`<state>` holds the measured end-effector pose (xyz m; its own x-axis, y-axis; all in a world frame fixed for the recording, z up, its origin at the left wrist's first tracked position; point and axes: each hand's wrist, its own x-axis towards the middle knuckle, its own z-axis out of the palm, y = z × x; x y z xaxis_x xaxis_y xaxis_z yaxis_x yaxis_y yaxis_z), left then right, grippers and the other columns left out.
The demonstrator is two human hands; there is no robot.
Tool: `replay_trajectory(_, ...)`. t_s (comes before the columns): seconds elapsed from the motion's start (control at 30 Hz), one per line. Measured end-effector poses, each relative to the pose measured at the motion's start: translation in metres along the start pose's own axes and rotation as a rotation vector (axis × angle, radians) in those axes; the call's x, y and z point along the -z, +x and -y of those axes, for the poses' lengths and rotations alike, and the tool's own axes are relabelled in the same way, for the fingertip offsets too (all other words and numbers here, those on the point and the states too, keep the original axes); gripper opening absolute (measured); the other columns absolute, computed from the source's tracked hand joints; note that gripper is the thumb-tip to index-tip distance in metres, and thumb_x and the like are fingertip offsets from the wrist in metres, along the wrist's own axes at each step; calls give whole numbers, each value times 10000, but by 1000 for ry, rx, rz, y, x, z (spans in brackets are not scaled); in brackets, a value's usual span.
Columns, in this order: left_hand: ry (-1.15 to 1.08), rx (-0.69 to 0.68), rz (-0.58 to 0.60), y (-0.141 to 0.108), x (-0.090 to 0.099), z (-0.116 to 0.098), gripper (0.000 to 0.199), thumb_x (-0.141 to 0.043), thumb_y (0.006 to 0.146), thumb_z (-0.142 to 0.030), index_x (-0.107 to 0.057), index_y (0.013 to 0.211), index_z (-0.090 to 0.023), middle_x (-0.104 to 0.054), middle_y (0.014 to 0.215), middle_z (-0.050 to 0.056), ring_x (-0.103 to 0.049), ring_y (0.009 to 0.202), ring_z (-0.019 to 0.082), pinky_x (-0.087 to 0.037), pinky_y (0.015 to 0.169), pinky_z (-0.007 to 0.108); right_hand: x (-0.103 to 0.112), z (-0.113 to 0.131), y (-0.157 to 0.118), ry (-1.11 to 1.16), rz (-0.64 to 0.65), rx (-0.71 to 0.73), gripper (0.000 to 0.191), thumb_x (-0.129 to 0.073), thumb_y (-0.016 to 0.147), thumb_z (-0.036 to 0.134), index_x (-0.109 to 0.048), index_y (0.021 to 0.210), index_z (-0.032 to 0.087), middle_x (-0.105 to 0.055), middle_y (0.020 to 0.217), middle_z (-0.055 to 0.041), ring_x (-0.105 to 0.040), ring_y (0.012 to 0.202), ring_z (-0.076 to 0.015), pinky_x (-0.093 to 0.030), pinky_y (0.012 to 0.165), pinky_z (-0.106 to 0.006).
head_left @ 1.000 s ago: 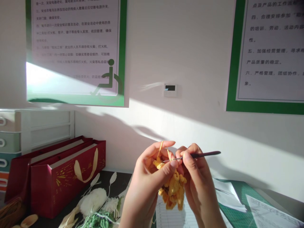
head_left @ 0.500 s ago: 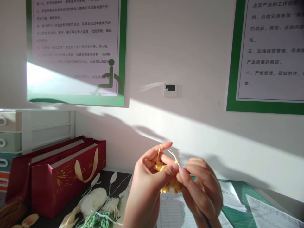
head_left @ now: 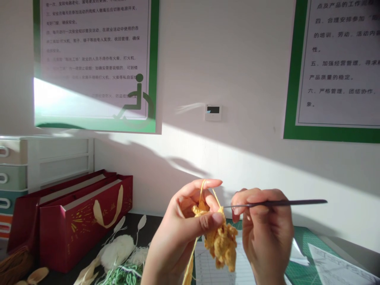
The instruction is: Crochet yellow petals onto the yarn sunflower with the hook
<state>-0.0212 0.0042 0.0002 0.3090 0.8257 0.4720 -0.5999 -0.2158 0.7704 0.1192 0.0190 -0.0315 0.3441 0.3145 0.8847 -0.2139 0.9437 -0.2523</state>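
Observation:
My left hand (head_left: 190, 221) pinches a yellow crochet piece (head_left: 222, 245) between thumb and fingers, and the ruffled piece hangs below the thumb. Yellow yarn (head_left: 202, 190) loops over the raised left index finger, and a strand trails down by the palm. My right hand (head_left: 264, 229) grips a crochet hook (head_left: 291, 202) with a dark handle, held nearly level and pointing left. Its thin metal tip meets the top edge of the yellow piece beside my left thumb; whether it sits inside a stitch I cannot tell.
Red gift bags (head_left: 86, 217) stand at left beside a drawer unit (head_left: 62, 158). White yarn (head_left: 117, 251) and green yarn (head_left: 121, 275) lie on the dark table. Printed papers (head_left: 341, 263) rest on a green cutting mat (head_left: 305, 237). A wall with posters rises behind.
My right hand has turned, bringing the hook from steep to nearly level with its handle out to the right. The yellow piece now hangs lower and more in view.

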Motion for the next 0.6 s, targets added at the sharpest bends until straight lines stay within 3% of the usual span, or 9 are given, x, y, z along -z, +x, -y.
replay_trajectory(0.07,-24,16,27,0,1,0,370,-949,672,-143,-834,1020,-194,-697,745,5,-614,625,107,-476,602,209,-1,3,3,53,-29,-101,133,-575,1033,284,-641,922,252,-575,645,32,-550,581,-131,-472,511,-231)
replay_trajectory(0.17,-47,30,59,-1,-1,2,253,-936,698,-136,-836,926,-181,-738,744,24,-669,654,131,-522,640,230,-2,4,7,143,-21,-319,221,-609,1011,350,-605,820,239,-512,613,52,-479,495,-100,-431,442,-196)
replay_trajectory(0.27,23,-15,16,-2,-5,5,205,-925,744,-154,-840,926,-199,-773,785,39,-719,721,156,-561,704,250,-1,1,7,132,39,-418,215,-646,993,375,-621,828,239,-589,689,40,-544,518,-93,-491,486,-199)
replay_trajectory(0.37,78,-47,-48,-1,-8,8,248,-943,732,-175,-841,956,-205,-787,868,51,-726,795,170,-569,730,247,2,-3,4,-3,130,-315,83,-679,981,309,-666,915,261,-704,910,6,-687,732,-125,-601,684,-243)
replay_trajectory(0.43,102,-62,-82,0,-9,9,264,-951,721,-191,-840,960,-191,-786,874,59,-725,815,180,-575,724,242,3,-5,3,-89,157,-210,46,-660,992,259,-676,951,269,-730,955,-4,-721,843,-142,-617,768,-261)
replay_trajectory(0.53,129,-105,-157,1,-11,10,276,-958,707,-200,-845,958,-186,-725,760,7,-668,694,115,-542,625,174,4,-5,3,-180,94,-114,79,-625,1011,231,-675,959,264,-743,878,-2,-743,883,-146,-615,779,-249)
replay_trajectory(0.6,158,-120,-185,2,-13,11,271,-951,707,-193,-841,954,-188,-692,706,-18,-638,632,96,-529,585,164,6,-4,3,-237,75,-118,77,-629,1011,238,-676,954,261,-751,869,-1,-746,828,-134,-600,699,-216)
